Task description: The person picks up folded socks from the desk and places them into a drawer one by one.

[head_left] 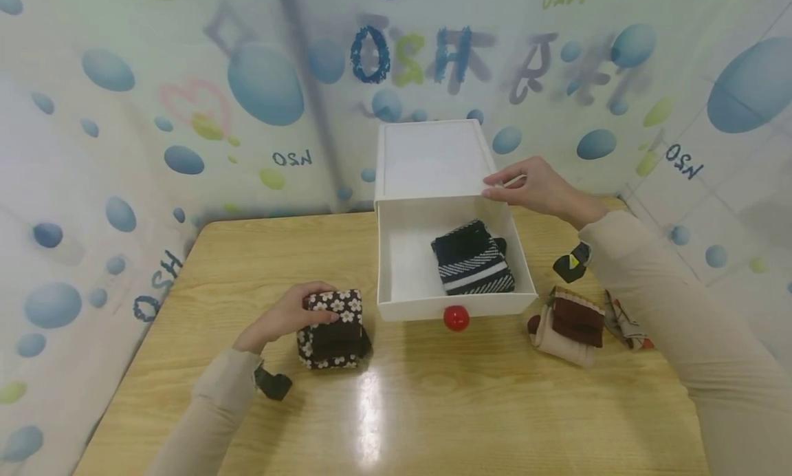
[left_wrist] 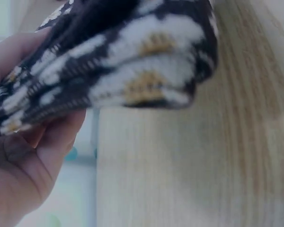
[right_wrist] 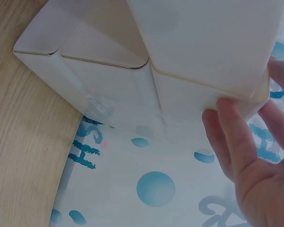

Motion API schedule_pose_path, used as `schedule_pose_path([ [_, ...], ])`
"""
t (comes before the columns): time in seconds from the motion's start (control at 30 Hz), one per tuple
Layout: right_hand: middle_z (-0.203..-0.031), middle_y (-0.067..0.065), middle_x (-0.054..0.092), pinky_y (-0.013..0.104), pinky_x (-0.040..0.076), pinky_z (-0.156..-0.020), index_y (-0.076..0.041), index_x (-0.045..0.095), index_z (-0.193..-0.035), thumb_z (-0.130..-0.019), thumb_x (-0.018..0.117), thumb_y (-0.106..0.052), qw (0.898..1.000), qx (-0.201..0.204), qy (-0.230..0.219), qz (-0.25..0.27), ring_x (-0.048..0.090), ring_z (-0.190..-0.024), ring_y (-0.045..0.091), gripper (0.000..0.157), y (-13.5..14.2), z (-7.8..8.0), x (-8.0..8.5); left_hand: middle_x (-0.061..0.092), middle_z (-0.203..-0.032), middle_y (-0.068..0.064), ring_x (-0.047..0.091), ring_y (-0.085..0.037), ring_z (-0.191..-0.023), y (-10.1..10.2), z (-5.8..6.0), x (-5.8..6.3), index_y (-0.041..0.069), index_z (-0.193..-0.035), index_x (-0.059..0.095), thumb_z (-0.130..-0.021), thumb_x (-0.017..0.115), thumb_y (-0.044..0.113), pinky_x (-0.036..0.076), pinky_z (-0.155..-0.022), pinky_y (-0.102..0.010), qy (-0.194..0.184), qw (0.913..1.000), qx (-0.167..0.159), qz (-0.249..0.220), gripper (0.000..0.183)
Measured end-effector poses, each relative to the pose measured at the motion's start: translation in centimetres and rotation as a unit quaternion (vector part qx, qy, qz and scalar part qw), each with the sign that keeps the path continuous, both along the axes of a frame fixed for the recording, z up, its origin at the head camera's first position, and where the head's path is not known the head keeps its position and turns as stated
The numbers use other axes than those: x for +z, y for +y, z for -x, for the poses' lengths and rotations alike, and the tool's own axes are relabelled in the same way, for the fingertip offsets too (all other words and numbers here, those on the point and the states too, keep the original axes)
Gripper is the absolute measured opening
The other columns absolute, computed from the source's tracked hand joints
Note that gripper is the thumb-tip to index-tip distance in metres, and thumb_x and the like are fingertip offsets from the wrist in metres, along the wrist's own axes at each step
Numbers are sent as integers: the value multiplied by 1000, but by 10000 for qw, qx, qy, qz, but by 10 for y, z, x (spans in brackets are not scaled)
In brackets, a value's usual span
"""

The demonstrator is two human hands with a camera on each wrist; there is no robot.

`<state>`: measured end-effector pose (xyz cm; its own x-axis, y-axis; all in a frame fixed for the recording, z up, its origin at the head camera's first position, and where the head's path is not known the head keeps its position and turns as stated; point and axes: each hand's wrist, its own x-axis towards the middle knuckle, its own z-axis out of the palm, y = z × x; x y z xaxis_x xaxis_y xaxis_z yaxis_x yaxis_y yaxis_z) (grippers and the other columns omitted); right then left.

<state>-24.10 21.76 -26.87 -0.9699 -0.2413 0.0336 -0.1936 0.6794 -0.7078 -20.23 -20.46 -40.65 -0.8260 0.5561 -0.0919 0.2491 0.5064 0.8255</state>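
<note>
My left hand (head_left: 281, 319) grips a folded pair of dark socks with white flowers (head_left: 348, 309), left of the drawer. In the left wrist view the flowered socks (left_wrist: 146, 71) show thick folded layers, with thumb above and fingers beneath. A white drawer box (head_left: 433, 161) stands at the back, its drawer (head_left: 405, 256) pulled out toward me. My right hand (head_left: 540, 187) holds the box's casing by its front right corner; the right wrist view shows fingertips against the side wall (right_wrist: 189, 97). Folded black-and-white striped socks (head_left: 473, 263) lie in the drawer's right half.
A red round knob (head_left: 456, 318) sticks out from the drawer front. Right of the drawer, folded brown-and-beige socks (head_left: 575, 321) lie on the wooden table (head_left: 470, 407), with a patterned grey cloth piece (head_left: 628, 325) beside them, partly behind the right sleeve. A patterned curtain (head_left: 266, 84) hangs behind.
</note>
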Motion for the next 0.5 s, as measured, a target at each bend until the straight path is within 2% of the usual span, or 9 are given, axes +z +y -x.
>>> schedule_pose_path([
  [0.23, -117, 15, 54, 36, 49, -75, -3, 61, -112, -80, 65, -32, 10000, 29, -30, 30, 58, -96, 30, 43, 0, 0, 0, 49, -122, -12, 46, -29, -109, -3, -4, 13, 8, -119, 52, -76, 70, 26, 41, -88, -44, 129, 9997, 198, -24, 50],
  [0.5, -118, 14, 54, 34, 49, -74, -3, 61, -112, -80, 64, -31, 9999, 59, -59, 74, 58, -96, 29, 42, 0, -1, 0, 49, -117, -16, 52, -24, -94, -9, -11, 33, 7, -123, 48, -79, 67, 21, 47, -72, -32, -72, 9986, 425, -314, 50],
])
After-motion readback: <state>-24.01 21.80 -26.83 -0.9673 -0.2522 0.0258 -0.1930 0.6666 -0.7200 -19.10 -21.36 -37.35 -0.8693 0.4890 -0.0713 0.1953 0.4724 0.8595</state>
